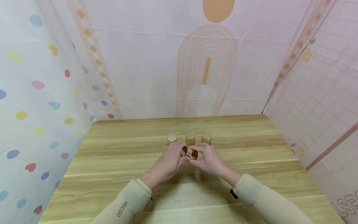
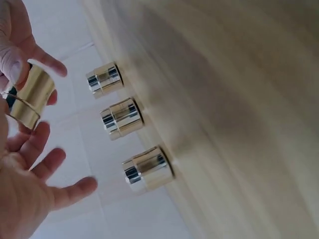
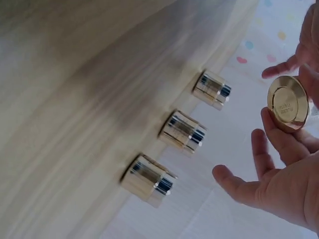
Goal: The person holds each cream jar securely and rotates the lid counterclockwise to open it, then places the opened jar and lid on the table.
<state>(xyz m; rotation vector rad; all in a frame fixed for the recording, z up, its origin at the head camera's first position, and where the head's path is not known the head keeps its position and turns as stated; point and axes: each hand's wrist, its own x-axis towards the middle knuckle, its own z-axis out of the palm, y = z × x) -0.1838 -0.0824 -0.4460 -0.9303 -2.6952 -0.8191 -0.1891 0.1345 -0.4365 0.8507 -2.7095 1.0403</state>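
Observation:
Both hands hold one shiny gold jar (image 1: pixel 191 153), tilted on its side above the table in the head view. My left hand (image 1: pixel 168 159) pinches its left end between thumb and fingers. At the other end, the thumb and fingers of my right hand (image 1: pixel 210 160) grip it. A thin seam rings the jar's middle. Its round base (image 3: pixel 287 105), with small stamped print, faces the right wrist camera. The outer fingers of each hand spread away from the jar.
Three similar gold jars stand upright in a row just beyond the hands: a left one (image 1: pixel 172 139), a middle one (image 1: pixel 190 138) and a right one (image 1: pixel 207 137). The wood-grain table (image 1: pixel 117 168) meets patterned cloth walls (image 1: pixel 145 71) at its back and sides.

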